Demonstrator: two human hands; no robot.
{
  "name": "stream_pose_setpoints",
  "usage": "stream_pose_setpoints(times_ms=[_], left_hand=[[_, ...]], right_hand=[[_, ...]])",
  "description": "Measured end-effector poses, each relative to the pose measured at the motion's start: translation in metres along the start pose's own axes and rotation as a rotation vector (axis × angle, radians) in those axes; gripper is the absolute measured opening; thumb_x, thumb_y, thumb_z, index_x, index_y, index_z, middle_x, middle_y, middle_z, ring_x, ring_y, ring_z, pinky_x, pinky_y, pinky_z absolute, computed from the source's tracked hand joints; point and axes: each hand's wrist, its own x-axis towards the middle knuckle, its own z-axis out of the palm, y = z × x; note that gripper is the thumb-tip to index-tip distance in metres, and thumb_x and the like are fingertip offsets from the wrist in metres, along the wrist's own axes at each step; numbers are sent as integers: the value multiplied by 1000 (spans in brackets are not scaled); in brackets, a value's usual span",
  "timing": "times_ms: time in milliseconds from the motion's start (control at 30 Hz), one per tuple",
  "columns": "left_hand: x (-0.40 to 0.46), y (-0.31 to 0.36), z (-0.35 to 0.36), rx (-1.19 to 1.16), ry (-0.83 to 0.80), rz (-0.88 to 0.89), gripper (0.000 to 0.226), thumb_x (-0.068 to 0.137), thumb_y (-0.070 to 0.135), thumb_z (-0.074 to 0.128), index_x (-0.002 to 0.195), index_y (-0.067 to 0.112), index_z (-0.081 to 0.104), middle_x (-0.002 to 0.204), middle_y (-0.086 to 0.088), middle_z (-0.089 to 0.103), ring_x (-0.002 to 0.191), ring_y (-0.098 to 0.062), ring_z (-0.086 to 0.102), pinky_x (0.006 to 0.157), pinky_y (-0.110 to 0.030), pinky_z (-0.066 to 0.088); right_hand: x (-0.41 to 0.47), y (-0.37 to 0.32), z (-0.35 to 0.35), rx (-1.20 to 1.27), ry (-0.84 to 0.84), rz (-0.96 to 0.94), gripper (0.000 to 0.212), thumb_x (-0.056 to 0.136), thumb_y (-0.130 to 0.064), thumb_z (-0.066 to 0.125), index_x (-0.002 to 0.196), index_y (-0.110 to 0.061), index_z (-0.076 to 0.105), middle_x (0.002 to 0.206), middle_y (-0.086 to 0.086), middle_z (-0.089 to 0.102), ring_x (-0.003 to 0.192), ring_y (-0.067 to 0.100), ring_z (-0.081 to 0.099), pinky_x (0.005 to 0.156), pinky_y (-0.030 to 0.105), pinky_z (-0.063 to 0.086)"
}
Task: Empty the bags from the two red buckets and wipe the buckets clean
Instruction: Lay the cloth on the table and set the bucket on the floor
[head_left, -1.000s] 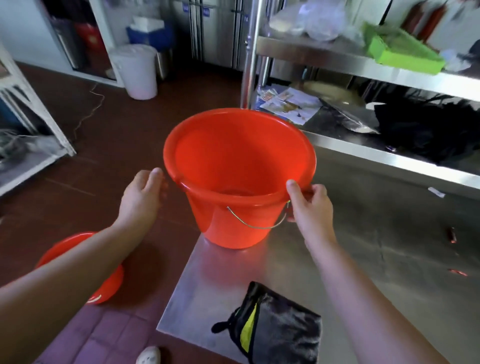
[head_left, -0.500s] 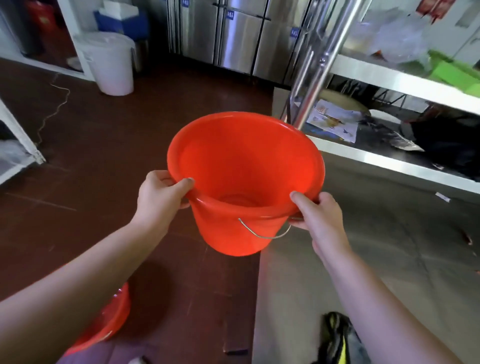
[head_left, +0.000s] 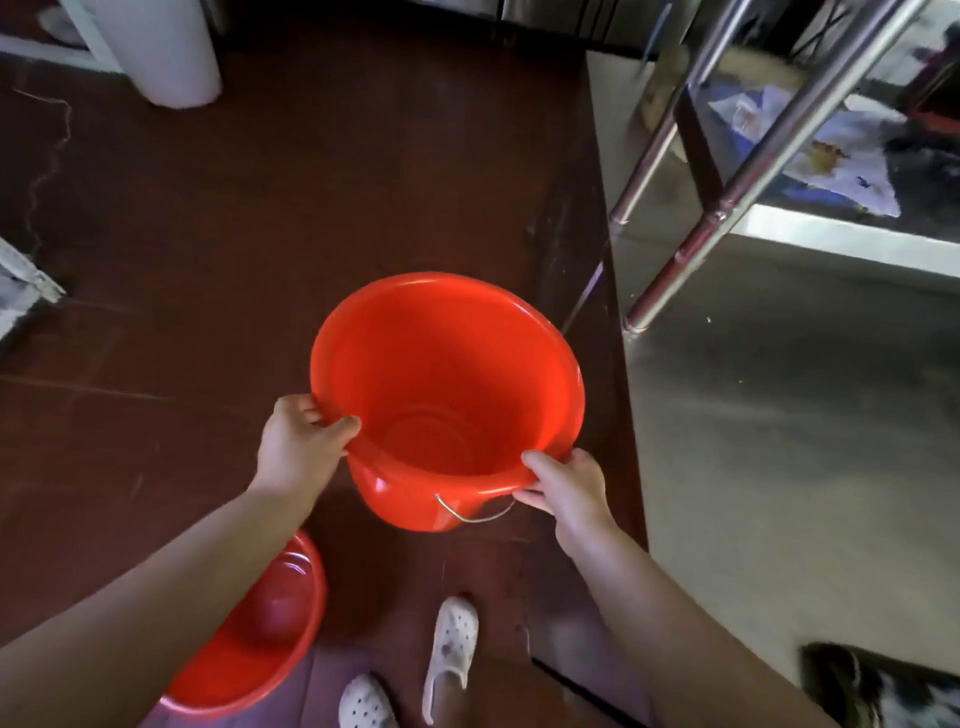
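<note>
While the red bucket (head_left: 447, 395) hung upright over the floor (head_left: 234, 234), just left of the steel worktop (head_left: 779, 441), the left hand (head_left: 298, 447) and right hand (head_left: 566, 488) each pinched its near rim, thumbs inside. Smooth, glossy plastic, it tapered downward and looked empty; the second red bucket (head_left: 260, 649) stood below, nearer the left grip.

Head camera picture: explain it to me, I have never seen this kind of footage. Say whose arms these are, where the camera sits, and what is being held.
There is no machine here. A person wears a camera on the head, so you look down along their own arms. The left hand and the right hand grip the rim of a red bucket, held upright above the dark red floor. Its inside looks empty. A second red bucket stands on the floor by the person's white shoes. On the right is a steel table, with a dark cloth at its near edge.
</note>
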Motion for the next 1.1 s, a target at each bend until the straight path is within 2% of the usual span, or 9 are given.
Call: stream_pose_setpoints(times_ms=[100,233,367,467,567,633,733,900,1100], left_hand=[[35,-50,25,83,-17,-132,39,62,23,70,96,4,65,85,-9,72,78,-27,69,81,-48,56],[92,-117,66,180,-53,-223,35,74,14,73,103,0,60,94,-14,70,83,-30,68,81,-49,55],[161,-177,118,142,-76,-348,35,79,2,71,109,-4,54,98,-14,64,72,-18,63,51,-25,56],[209,-227,159,113,-124,-437,32,81,-6,65,110,-8,53,99,-20,60,74,-23,60,58,-29,53],[241,-269,198,60,-163,-521,26,84,-8,56,110,-6,54,101,-21,60,86,-29,60,74,-40,53],[251,-289,220,-15,-165,-570,22,87,-4,54,108,2,57,104,-16,60,92,-26,60,83,-41,53],[256,-315,246,-118,-156,-590,24,88,-2,52,110,6,58,105,-12,61,93,-21,59,79,-36,53],[262,-338,267,-219,-117,-605,37,89,-4,49,124,6,53,107,-8,62,81,-10,63,71,-26,52],[270,-344,281,-283,-245,-527,37,88,-6,45,110,18,62,99,3,68,81,0,66,74,-15,53]], right_hand=[[51,50,19,-40,58,100,24,72,-7,68,94,-1,62,92,18,68,80,26,70,63,38,59],[129,118,45,-60,92,203,39,73,-2,65,112,-2,62,100,19,68,88,31,66,77,50,57],[214,179,68,-2,91,260,55,77,4,57,130,-9,51,111,17,66,96,29,66,65,35,59],[278,219,77,29,96,285,59,79,7,53,134,-12,49,115,16,65,99,28,66,60,28,57],[331,252,81,40,167,305,56,78,10,51,131,-9,52,115,18,65,96,27,65,56,25,54],[358,270,80,21,233,311,50,77,9,51,125,-7,56,110,19,66,90,24,64,65,30,55],[388,292,75,3,288,295,36,76,10,54,107,-6,60,98,17,66,84,24,60,71,38,51],[412,308,69,122,293,333,31,79,12,53,99,-13,56,83,0,62,71,12,59,57,25,54],[428,319,66,107,226,348,17,87,1,60,98,-12,55,101,7,58,95,16,57,86,33,50]])
